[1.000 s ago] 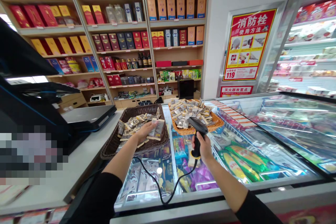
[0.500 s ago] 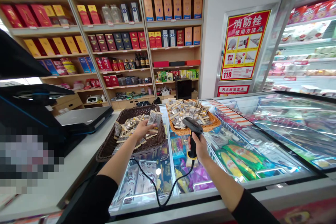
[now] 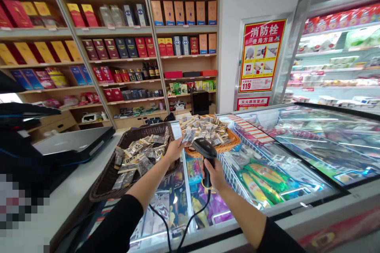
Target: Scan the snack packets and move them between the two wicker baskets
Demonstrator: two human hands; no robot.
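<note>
- Left hand: fingers pinch one packet.
- Right hand: fingers wrap the scanner.
- Work seems partway: the orange basket is heaped, many packets lie in the dark basket.

Basket at 8 o'clock: rough brown weave, bit of sheen, and the packets inside are crinkly shiny plastic. Scanner at 5 is smooth black plastic (kinda satin, honestly). Freezer glass at 4: super glossy. Sleeve at 7: matt cloth.
</note>
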